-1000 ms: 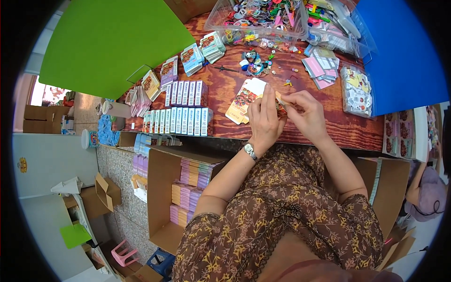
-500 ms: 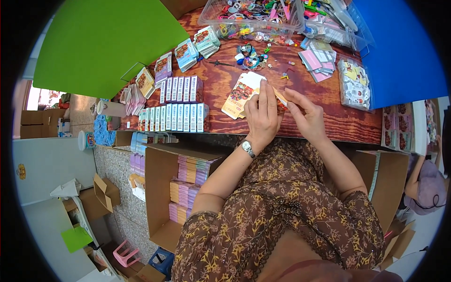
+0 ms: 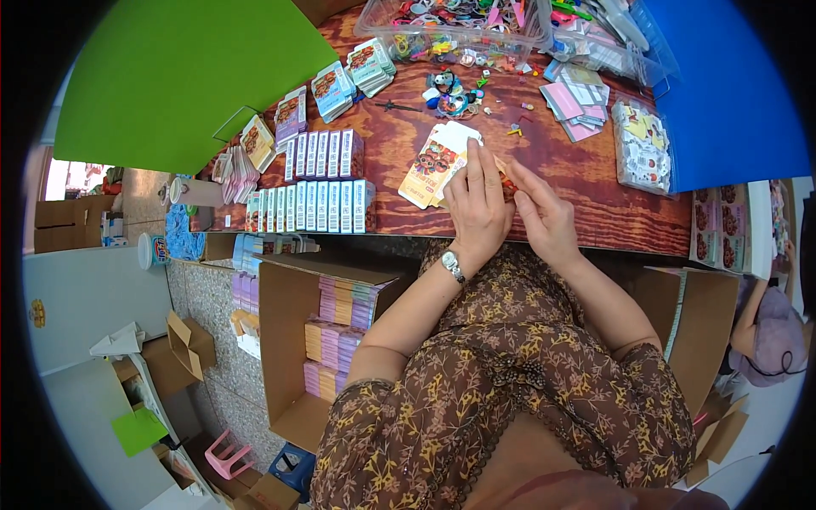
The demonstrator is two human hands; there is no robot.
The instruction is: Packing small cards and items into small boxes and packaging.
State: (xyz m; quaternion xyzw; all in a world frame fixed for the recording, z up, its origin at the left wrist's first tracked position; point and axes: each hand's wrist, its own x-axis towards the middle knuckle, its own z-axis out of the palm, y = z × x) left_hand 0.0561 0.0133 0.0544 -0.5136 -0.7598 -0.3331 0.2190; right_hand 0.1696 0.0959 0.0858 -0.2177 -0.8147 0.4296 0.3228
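Left hand and right hand, fingers narrowed, hold a partly hidden carton near the surface's front edge. Uneven pressure could crease it; a left-hand slip could shift the flat cartons alongside.

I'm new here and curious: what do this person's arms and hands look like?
The left hand and right hand are gloveless. A silvery, pale-faced watch circles the left wrist; the right has none. The short brown sleeves have a yellow floral print.
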